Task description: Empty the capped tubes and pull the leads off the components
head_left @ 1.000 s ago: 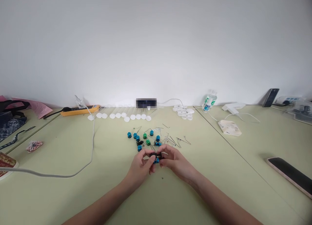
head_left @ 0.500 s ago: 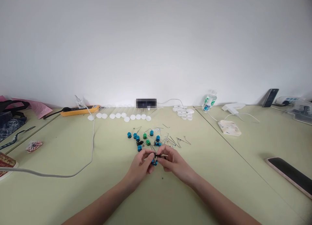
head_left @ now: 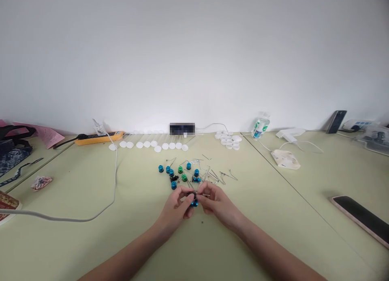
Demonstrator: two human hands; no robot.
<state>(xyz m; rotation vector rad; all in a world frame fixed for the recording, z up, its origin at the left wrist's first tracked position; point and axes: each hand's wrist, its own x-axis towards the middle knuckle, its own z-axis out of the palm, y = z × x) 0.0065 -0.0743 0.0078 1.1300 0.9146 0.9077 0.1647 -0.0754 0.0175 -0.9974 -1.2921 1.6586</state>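
Near the middle of the table, my left hand (head_left: 178,204) is closed on a small blue-and-black part (head_left: 194,203), pinched between thumb and fingers. My right hand (head_left: 212,198) meets it from the right, its thumb and index fingertip pressed together at the part's black upper end; what they grip there is mostly hidden. Just beyond my fingers lie several round blue pieces with dark bases (head_left: 174,185), two green ones (head_left: 184,177), a black fitting (head_left: 174,178) and a blue fitting (head_left: 196,179). Thin bent metal rods (head_left: 215,176) are scattered to their right.
A tiny dark piece (head_left: 202,222) lies in front of my hands. White discs (head_left: 165,146) line the back, beside white caps (head_left: 228,142). A grey cable (head_left: 114,183) crosses the left side. A bottle (head_left: 261,127) and a pink-edged dark phone-like object (head_left: 361,218) are on the right.
The black piece between my fingertips has turned, and my right fingers have closed in nearer to it. The blue-and-black part has shifted slightly to the right. The loose pieces lie as before.
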